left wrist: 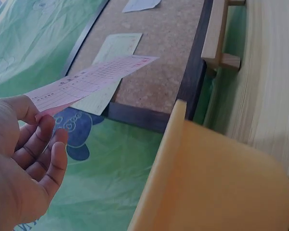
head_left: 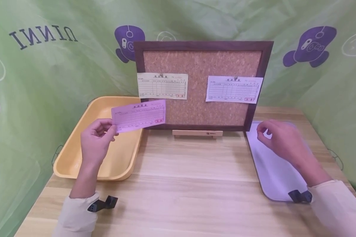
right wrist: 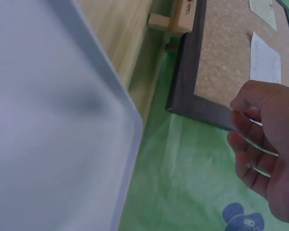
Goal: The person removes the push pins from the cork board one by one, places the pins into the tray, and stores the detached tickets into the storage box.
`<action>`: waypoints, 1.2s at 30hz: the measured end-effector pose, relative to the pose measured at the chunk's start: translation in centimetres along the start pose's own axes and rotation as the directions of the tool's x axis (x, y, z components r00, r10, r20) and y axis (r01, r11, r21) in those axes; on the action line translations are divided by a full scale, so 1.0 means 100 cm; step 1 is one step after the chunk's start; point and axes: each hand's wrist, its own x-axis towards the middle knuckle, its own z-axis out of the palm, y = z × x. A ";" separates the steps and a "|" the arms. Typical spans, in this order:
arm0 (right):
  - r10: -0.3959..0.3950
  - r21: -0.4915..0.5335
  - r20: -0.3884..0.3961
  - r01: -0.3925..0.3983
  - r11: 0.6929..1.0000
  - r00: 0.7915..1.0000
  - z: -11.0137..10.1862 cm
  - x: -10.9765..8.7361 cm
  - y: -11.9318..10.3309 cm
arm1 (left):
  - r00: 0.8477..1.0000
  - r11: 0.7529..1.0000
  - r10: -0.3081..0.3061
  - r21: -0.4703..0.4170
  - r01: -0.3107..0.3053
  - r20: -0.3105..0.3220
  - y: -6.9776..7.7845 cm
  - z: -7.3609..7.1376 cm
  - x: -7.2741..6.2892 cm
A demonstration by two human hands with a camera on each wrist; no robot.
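My left hand pinches the left end of a pink receipt slip between thumb and forefinger, and in the head view the slip overlaps the board's lower left corner. A cream receipt slip and a white one hang on the framed cork board, each with a small pin at its top. Over the grey tray, my right hand has its thumb and forefinger tips together. I cannot tell whether something tiny is between them. Its other fingers are curled in the right wrist view.
A yellow tray lies under my left hand. The grey tray sits at the right of the wooden table. A small wooden stand props the board up. Green printed cloth hangs behind and at the sides.
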 end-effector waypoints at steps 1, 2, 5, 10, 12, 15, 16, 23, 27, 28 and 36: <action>0.001 0.001 0.006 -0.001 1.000 1.000 0.001 0.000 0.002 | 1.000 1.000 -0.006 -0.004 0.006 -0.005 -0.001 -0.002 0.001; 0.000 -0.001 0.011 0.000 1.000 1.000 0.002 -0.001 0.004 | 1.000 1.000 -0.012 -0.011 0.012 -0.011 -0.002 -0.004 0.003; 0.019 -0.022 0.053 -0.018 1.000 0.998 0.003 -0.002 0.007 | 0.999 0.999 -0.038 -0.027 0.037 -0.032 -0.003 -0.010 0.006; 0.056 -0.067 0.138 -0.047 0.997 0.989 0.004 -0.004 0.012 | 0.994 0.997 -0.080 -0.009 0.079 -0.077 -0.006 -0.023 0.010; 0.064 -0.070 0.168 -0.053 0.996 0.984 0.004 -0.005 0.015 | 0.992 0.996 -0.082 0.035 0.086 -0.092 -0.006 -0.028 0.011; 0.068 -0.073 0.196 -0.055 0.996 0.978 0.006 -0.007 0.019 | 0.993 0.991 -0.060 0.114 0.072 -0.104 -0.005 -0.034 0.012; 0.071 -0.076 0.201 -0.057 0.996 0.977 0.007 -0.008 0.020 | 0.993 0.989 -0.053 0.135 0.067 -0.107 -0.005 -0.035 0.012; 0.081 -0.093 0.207 -0.063 0.994 0.975 0.012 -0.013 0.027 | 0.991 0.968 -0.030 0.243 0.060 -0.128 -0.007 -0.047 0.016; 0.075 -0.088 0.204 -0.058 0.994 0.976 0.015 -0.014 0.031 | 0.988 0.956 -0.057 0.276 0.094 -0.142 -0.011 -0.053 0.019; 0.074 -0.085 0.204 -0.057 0.995 0.976 0.015 -0.014 0.032 | 0.988 0.952 -0.070 0.287 0.108 -0.140 -0.013 -0.054 0.020; 0.073 -0.109 0.237 -0.049 0.993 0.969 0.018 -0.015 0.035 | 0.978 0.906 -0.182 0.371 0.206 -0.100 -0.028 -0.060 0.022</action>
